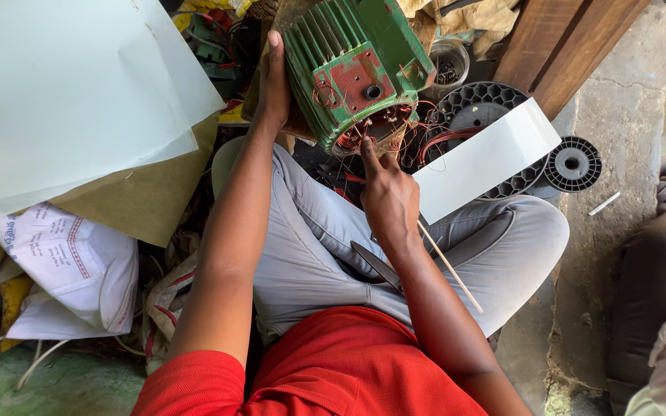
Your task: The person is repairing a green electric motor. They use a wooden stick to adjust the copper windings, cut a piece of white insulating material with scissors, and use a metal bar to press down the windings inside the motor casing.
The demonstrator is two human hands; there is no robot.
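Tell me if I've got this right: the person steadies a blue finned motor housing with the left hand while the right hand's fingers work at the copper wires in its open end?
Not quite. The head view shows the finned motor housing is green, not blue. The rest holds: the left hand steadies its side, and the right hand reaches its fingers to the copper wires at the open end.

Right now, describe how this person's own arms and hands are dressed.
Both arms are bare from short red sleeves down. The left hand and right hand wear no gloves; no rings, watch or bands are visible on fingers or wrists.
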